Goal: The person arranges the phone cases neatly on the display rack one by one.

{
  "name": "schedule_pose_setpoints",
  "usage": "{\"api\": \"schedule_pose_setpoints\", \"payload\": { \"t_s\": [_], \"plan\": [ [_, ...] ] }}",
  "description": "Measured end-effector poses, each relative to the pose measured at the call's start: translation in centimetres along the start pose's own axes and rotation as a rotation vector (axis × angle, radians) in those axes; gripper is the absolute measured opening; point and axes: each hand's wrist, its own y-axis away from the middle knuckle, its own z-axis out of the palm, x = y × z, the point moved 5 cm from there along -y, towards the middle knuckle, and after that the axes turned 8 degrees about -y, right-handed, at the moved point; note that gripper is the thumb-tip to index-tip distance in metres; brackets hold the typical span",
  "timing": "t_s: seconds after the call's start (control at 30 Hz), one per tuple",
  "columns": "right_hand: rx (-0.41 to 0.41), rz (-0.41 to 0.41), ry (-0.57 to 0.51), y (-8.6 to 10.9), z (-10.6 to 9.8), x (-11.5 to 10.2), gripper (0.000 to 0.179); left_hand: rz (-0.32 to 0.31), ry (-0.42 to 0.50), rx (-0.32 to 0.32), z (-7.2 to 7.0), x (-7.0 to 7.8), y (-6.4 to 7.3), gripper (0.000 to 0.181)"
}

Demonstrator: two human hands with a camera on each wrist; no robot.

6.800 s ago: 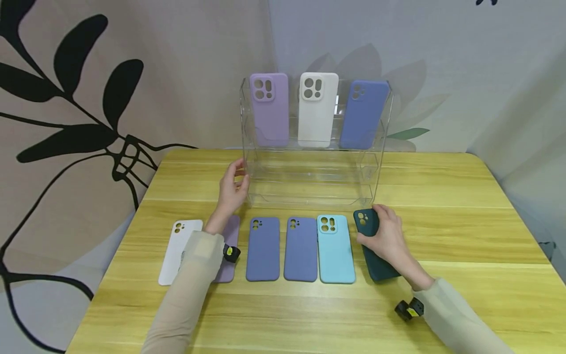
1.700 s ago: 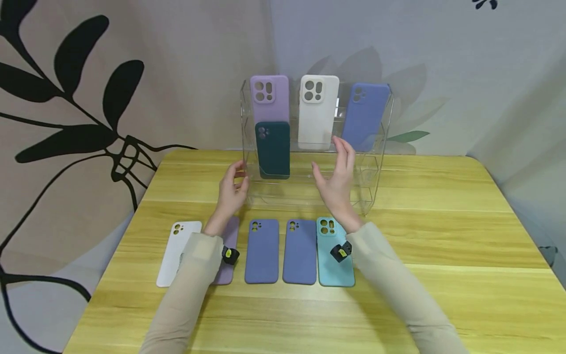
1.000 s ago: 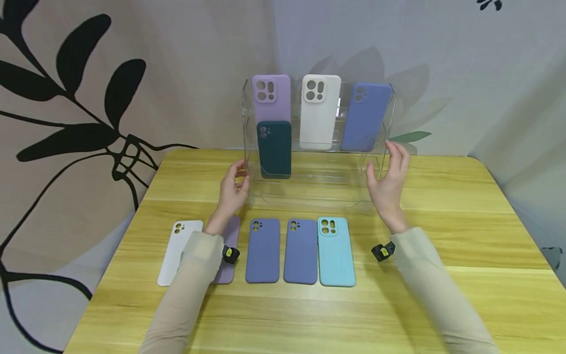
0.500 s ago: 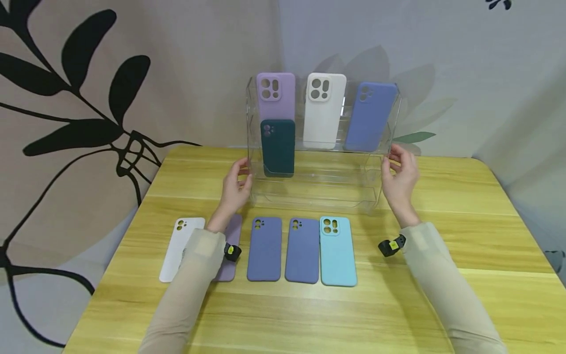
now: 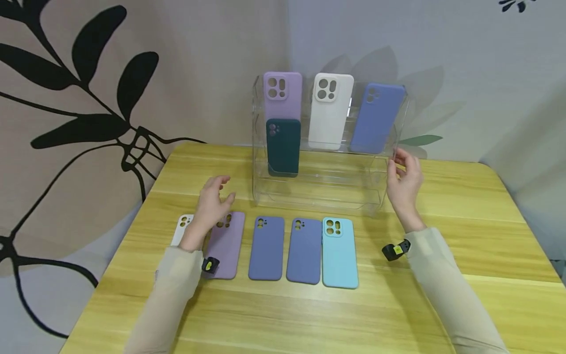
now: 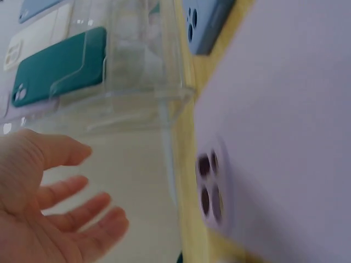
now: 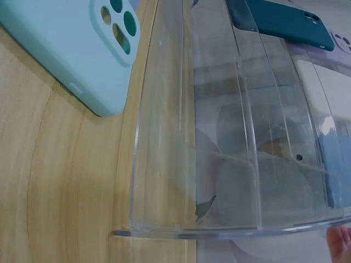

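Observation:
My left hand [image 5: 210, 204] hovers over the tabletop left of a clear tiered display stand [image 5: 327, 202]. Its fingers are loosely bent, with nothing in them; the left wrist view shows the same hand [image 6: 38, 203] apart from the stand. Nearest below are a purple phone case [image 5: 227, 250] and a white phone case [image 5: 181, 230] mostly covered by the arm. My right hand [image 5: 406, 187] pinches the stand's right side edge between thumb and fingers. A dark green phone case [image 5: 283, 152] leans on the lower tier, before a lilac phone case [image 5: 283, 98] on the upper tier.
Upright on the top tier are a white case [image 5: 328, 118] and a blue case [image 5: 378, 120]. Two slate-blue cases [image 5: 266, 250] and an aqua case [image 5: 340, 255] lie in a row on the wooden table [image 5: 283, 314]. A wall stands behind.
The dark green case went from the table onto the lower tier. My right hand then moved right to the stand's edge. My left hand has just left the stand's left side, moving left and toward me.

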Motion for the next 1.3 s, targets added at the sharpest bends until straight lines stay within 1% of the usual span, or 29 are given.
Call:
{"api": "schedule_pose_setpoints", "payload": {
  "t_s": [0.07, 0.13, 0.27, 0.37, 0.47, 0.6, 0.7, 0.73, 0.9, 1.03, 1.3],
  "plan": [
    [0.004, -0.002, 0.003, 0.0, -0.1, 0.0, 0.023, -0.046, -0.035, -0.012, -0.7, -0.7, 0.9, 0.043],
    [0.005, -0.001, 0.006, 0.0, -0.2, 0.1, 0.023, -0.106, -0.063, -0.022, -1.3, -1.5, 1.8, 0.045],
    [0.006, 0.009, 0.012, -0.1, -0.2, 0.1, 0.022, -0.221, -0.133, -0.046, -2.0, -3.1, 3.2, 0.05],
    [0.008, 0.012, 0.02, -0.1, -0.2, 0.0, 0.022, -0.301, -0.189, -0.101, -2.2, -4.0, 4.0, 0.058],
    [0.007, 0.01, 0.026, -0.1, -0.2, 0.0, 0.022, -0.372, -0.246, -0.178, -2.3, -4.7, 4.6, 0.067],
    [0.011, -0.001, 0.022, -0.3, -0.3, 2.0, 0.022, -0.443, -0.305, -0.259, -2.4, -5.4, 5.3, 0.074],
    [0.017, -0.007, 0.021, -0.5, -0.4, 3.7, 0.022, -0.478, -0.331, -0.3, -2.4, -5.7, 5.5, 0.076],
    [0.017, -0.007, 0.02, -0.5, -0.4, 3.9, 0.022, -0.489, -0.339, -0.313, -2.3, -5.8, 5.6, 0.076],
    [0.003, -0.003, 0.018, -0.5, -0.4, 4.1, 0.023, -0.537, -0.35, -0.356, -2.0, -6.4, 6.0, 0.079],
    [-0.002, -0.006, 0.016, -0.5, -0.3, 4.0, 0.022, -0.553, -0.347, -0.373, -1.9, -6.7, 6.2, 0.078],
    [-0.002, 0.001, 0.004, -0.5, -0.3, 4.1, 0.022, -0.573, -0.354, -0.394, -2.1, -6.8, 6.3, 0.079]
  ]
}}
